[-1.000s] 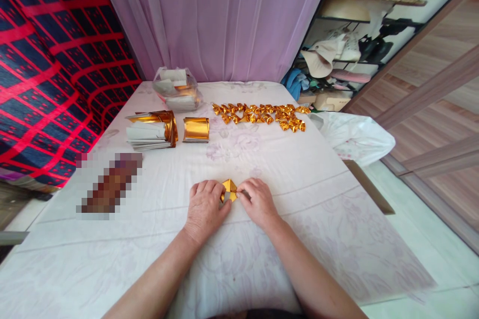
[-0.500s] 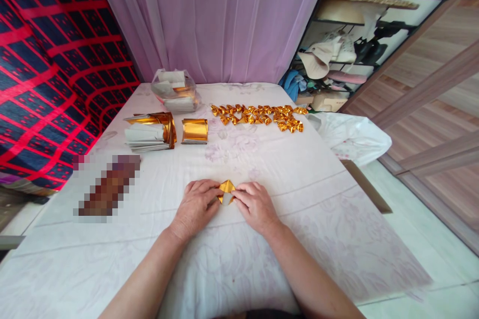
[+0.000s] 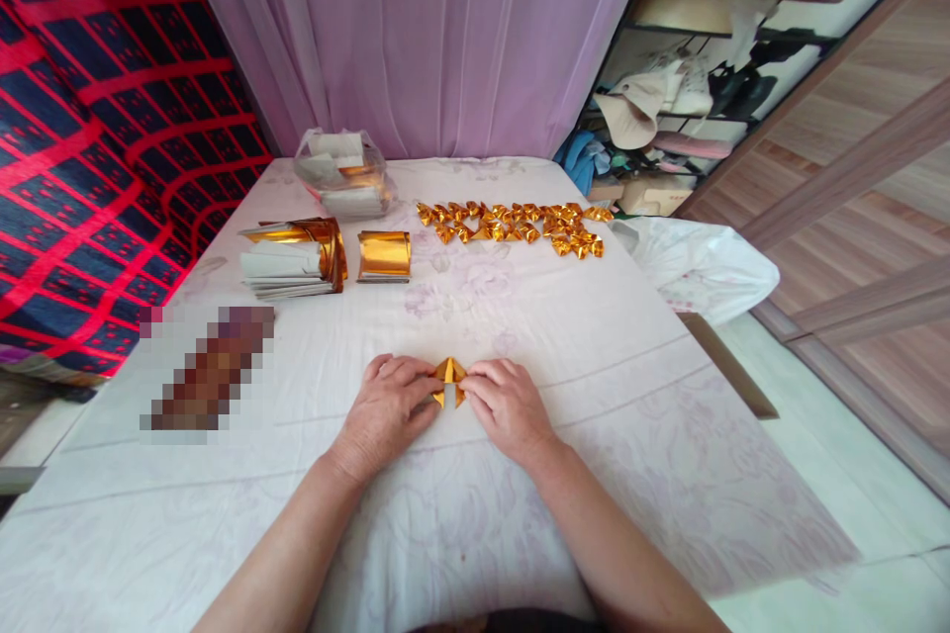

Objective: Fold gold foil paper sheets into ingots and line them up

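Head: unlettered gold paper (image 3: 449, 380) between fingers (image 3: 422, 382)

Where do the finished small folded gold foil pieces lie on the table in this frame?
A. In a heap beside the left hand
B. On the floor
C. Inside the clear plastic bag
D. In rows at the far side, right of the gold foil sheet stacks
D: the small folded gold foil pieces lie in rows at the far side of the white cloth-covered table, right of the gold foil sheet stacks.
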Demonstrator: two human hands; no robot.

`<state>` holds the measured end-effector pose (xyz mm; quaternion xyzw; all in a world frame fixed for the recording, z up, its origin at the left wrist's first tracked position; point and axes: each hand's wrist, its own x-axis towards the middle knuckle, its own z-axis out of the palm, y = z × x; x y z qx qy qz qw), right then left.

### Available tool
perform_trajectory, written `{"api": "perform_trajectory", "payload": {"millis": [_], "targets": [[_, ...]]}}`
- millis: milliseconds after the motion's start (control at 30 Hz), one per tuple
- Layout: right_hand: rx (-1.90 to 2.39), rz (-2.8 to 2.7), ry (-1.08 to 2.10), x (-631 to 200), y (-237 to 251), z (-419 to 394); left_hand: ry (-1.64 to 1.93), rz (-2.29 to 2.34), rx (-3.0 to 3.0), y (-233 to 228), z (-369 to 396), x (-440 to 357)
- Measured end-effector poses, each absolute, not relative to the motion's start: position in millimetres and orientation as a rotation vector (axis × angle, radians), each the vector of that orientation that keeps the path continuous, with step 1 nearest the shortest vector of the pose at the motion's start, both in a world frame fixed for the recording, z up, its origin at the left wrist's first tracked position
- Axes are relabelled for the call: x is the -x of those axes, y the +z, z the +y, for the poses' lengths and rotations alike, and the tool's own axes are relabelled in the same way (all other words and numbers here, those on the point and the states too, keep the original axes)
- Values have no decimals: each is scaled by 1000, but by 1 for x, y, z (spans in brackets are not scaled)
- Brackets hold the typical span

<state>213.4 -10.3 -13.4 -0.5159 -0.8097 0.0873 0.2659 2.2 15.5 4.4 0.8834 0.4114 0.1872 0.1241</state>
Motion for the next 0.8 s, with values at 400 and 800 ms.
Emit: {"api": "perform_trajectory", "payload": {"millis": [400, 800], "targets": [[1362, -2284, 281, -220, -10, -12, 459, 1164, -2686, 2, 18, 0], [1360, -2294, 251, -219, -11, -10, 459, 1211, -2790, 2, 16, -4]]}}
